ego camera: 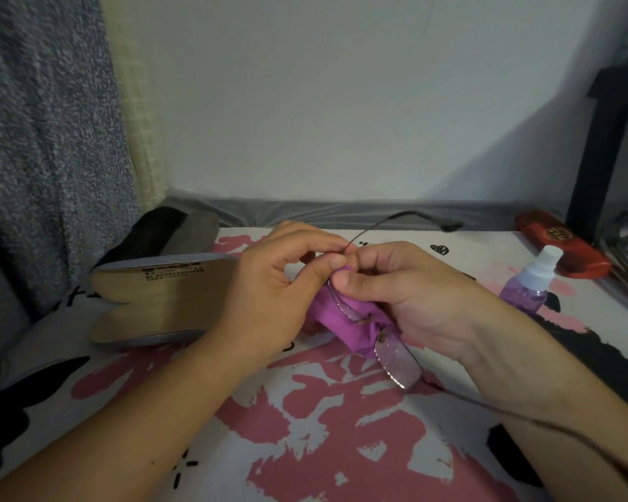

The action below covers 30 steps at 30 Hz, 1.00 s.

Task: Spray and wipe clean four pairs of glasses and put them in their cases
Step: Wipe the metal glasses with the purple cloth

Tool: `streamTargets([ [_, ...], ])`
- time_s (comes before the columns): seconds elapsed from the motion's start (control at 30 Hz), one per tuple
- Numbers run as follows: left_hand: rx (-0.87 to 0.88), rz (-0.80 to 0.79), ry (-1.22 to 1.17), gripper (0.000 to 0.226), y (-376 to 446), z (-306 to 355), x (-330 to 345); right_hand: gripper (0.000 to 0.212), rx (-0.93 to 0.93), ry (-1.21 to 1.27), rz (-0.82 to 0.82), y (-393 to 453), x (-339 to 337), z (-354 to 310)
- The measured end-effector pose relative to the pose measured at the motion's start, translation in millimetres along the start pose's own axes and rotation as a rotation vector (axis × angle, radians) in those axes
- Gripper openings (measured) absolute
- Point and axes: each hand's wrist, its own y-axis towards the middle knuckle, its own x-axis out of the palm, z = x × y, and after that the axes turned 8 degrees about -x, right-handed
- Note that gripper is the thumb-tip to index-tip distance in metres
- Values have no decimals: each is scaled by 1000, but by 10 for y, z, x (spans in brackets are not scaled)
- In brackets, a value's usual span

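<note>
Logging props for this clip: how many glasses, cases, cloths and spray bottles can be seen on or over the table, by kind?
Glasses: 1, held in both hands
Cases: 3 – open beige case, dark case, red case
Cloth: 1, purple, round a lens
Spray bottle: 1
Total: 6

Head view, looking forward and down, close over table [341, 447]
</note>
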Motion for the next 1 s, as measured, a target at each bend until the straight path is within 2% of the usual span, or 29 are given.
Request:
streamTargets([
  [0.1,-94,-27,-93,24,18,15,-33,28,-2,-9,9,-1,-4,12],
  [0.23,-140,-76,-84,16,32,-11,-58,18,28,-59,-43,4,-25,14],
  [0.37,-129,-95,-16,11,26,-25,-53,40,62,-56,-59,9,14,42],
  [0.6,-166,-58,-51,18,18,2,-79,40,47,-57,-15,-10,29,41],
  [0.73,-159,-69,-8,11,9,-17,-71,9,63,-69,-97,-11,32,35],
  [0.8,-154,-71,-3,11,-5,-30,-56,17,65,-78,-97,-10,42,52],
  [0.9,-156,-79,3,10,-6,-16,-42,15,64,-97,-66,-4,90,45],
  [1.0,-264,-141,-82,14,42,43,-65,26,28,-124,-9,-17,78,22],
])
